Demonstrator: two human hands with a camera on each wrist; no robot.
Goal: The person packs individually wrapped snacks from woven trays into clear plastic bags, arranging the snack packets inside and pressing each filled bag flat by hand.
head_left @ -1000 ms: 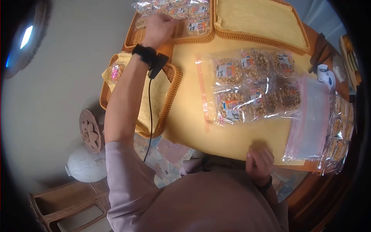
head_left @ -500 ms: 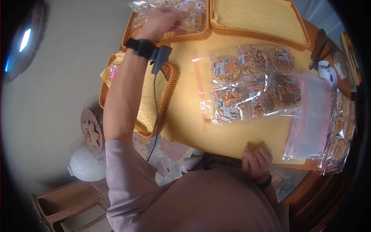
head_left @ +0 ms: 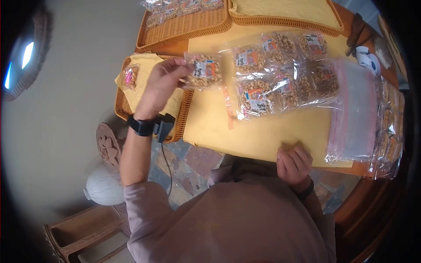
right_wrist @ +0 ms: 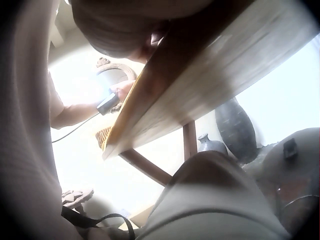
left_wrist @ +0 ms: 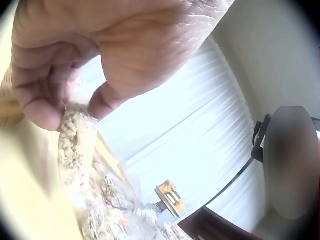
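My left hand (head_left: 162,83) pinches the left edge of a clear-wrapped round nut brittle (head_left: 204,72) with a white and orange label. In the left wrist view, thumb and fingertips grip the top of this brittle (left_wrist: 75,145), seen edge-on. The brittle hangs over the yellow table cover, just left of a large clear bag (head_left: 252,98) in which several similar brittles lie in two rows. My right hand (head_left: 294,165) rests at the table's near edge with loosely curled fingers and nothing in it; the right wrist view mostly shows the table's underside (right_wrist: 195,95).
A wicker basket (head_left: 186,30) at the back left has wrapped brittles along its far side. Beside it stands a cloth-lined basket (head_left: 285,19). Another lined basket (head_left: 182,120) at the left holds one packet (head_left: 130,76). Pink-edged clear bags (head_left: 355,109) lie at the right beside more packets (head_left: 388,127).
My left hand has picked a wrapped nut brittle from the front right of the back left basket and brought it nearer, toward the large bag. The right hand stays at the table edge.
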